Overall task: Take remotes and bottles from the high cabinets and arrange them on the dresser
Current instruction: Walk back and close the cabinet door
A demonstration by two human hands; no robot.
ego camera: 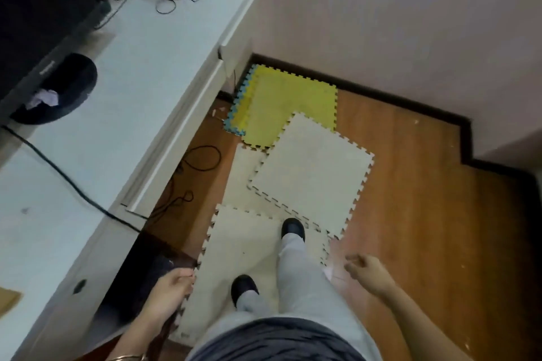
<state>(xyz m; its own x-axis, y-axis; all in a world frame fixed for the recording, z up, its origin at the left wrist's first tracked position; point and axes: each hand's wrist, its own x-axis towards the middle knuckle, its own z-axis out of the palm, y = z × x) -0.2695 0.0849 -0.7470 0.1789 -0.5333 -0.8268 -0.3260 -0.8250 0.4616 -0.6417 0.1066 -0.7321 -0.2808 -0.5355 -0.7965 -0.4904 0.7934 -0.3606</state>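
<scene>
Cream foam mats (311, 167) overlap a yellow mat (281, 102) on the wooden floor (425, 214), a black cable (202, 158) coiled beside them.

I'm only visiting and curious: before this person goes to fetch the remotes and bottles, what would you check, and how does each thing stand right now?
1. Left hand free to carry: ok, loosely curled, holds nothing.
2. Right hand free: ok, holds nothing.
3. Room on the dresser top: ok, a bare white stretch shows.
4. Black cable out of the way: not ok, it crosses the dresser top.
5. Footing: not ok, the foam mats underfoot lie askew and overlapped.
6. Where the high cabinets, remotes and bottles are: cannot tell, none in view.
</scene>
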